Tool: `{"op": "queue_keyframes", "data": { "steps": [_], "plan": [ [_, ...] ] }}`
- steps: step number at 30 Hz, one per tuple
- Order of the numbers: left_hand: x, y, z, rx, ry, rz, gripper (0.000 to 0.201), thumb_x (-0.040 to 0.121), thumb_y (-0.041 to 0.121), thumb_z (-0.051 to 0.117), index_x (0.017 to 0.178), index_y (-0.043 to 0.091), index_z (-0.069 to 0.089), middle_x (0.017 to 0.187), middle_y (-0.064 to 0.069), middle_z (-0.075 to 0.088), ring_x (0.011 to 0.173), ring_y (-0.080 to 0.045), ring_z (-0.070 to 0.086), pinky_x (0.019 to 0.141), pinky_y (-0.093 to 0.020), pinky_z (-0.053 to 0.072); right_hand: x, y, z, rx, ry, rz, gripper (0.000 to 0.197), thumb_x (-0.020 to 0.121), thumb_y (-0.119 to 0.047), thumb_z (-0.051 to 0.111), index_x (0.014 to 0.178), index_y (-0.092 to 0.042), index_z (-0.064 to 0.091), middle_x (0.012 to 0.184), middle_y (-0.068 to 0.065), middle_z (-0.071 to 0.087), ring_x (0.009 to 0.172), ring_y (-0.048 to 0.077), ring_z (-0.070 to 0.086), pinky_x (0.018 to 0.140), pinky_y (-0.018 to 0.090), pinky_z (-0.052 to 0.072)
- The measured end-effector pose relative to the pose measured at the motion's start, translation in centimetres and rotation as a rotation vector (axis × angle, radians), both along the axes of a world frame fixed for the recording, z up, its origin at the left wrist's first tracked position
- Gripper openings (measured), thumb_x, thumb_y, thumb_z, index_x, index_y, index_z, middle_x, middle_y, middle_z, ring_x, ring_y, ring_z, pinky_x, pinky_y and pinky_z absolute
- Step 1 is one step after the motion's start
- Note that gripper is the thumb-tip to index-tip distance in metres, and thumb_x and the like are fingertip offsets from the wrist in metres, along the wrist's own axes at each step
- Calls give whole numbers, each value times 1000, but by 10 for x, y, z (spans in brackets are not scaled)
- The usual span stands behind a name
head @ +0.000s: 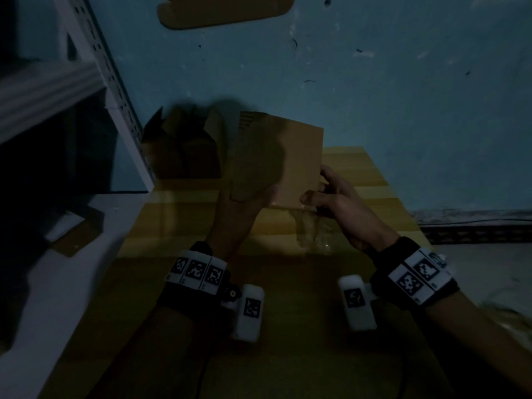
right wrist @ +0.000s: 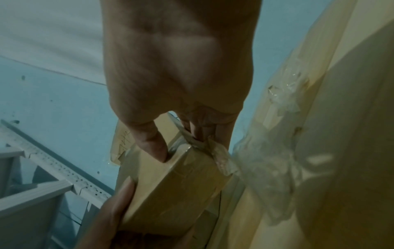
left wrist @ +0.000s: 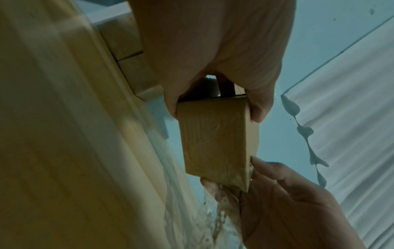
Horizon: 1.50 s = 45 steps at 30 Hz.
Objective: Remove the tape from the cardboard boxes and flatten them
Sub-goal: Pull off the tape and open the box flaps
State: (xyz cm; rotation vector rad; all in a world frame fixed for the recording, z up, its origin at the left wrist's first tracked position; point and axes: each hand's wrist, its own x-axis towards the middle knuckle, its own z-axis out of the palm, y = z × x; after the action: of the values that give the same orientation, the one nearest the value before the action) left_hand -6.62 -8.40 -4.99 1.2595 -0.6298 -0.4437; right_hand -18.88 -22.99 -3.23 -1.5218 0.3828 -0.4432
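A small brown cardboard box [head: 288, 165] is held above the yellow table [head: 374, 203], near its far end. Dark handwritten marks are seen on a flap in the right wrist view; they cannot be read. The box is gripped at its left side by the left hand [head: 244, 208]. Its near right corner is pinched by the right hand [head: 336, 197], where crumpled clear tape [head: 312, 228] hangs loose. More boxes [head: 184, 145] are stacked far left.

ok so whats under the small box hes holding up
A crumpled clear tape strip hangs from its lower edge, over the yellow wooden table. The right hand hides where the strip starts.
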Motion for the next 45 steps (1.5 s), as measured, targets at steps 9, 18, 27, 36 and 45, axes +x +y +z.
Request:
{"op": "queue_keyframes", "data": {
  "steps": [9,18,27,36,45],
  "plan": [
    [3,-5,-4,23,32,53,36,85,12,76,120,14,66,117,0,71,107,-15,67,81,-25,55,-1,-1,-2,-82,-19,-4,61,95,4,60,149,-19,44,116,9,73,92,15,71,75,25,58],
    [-2,-5,-4,19,7,17,28,83,10,77,105,25,69,104,11,75,102,-8,69,81,-24,54,-1,-3,-4,-55,-17,-16,63,95,5,60,151,-16,40,129,14,66,105,23,71,77,29,61],
    [2,-6,-3,13,7,32,41,79,16,83,113,25,61,100,15,63,88,-4,62,76,-26,54,-3,-8,2,-74,23,-36,63,90,12,48,144,-21,50,83,3,72,73,12,63,67,28,51],
    [6,-6,-5,-61,-109,116,43,78,8,82,116,21,65,111,10,69,104,-4,66,86,-26,55,-2,-16,-7,-397,44,-408,19,89,-31,78,90,-16,67,86,-5,71,82,8,67,72,25,53],
    [2,-10,-4,-57,-286,127,42,79,5,81,104,34,64,98,27,70,96,7,65,75,-11,50,-2,-1,-4,-195,113,-171,33,87,-26,79,83,6,73,68,13,69,57,13,60,53,20,50]
  ]
}}
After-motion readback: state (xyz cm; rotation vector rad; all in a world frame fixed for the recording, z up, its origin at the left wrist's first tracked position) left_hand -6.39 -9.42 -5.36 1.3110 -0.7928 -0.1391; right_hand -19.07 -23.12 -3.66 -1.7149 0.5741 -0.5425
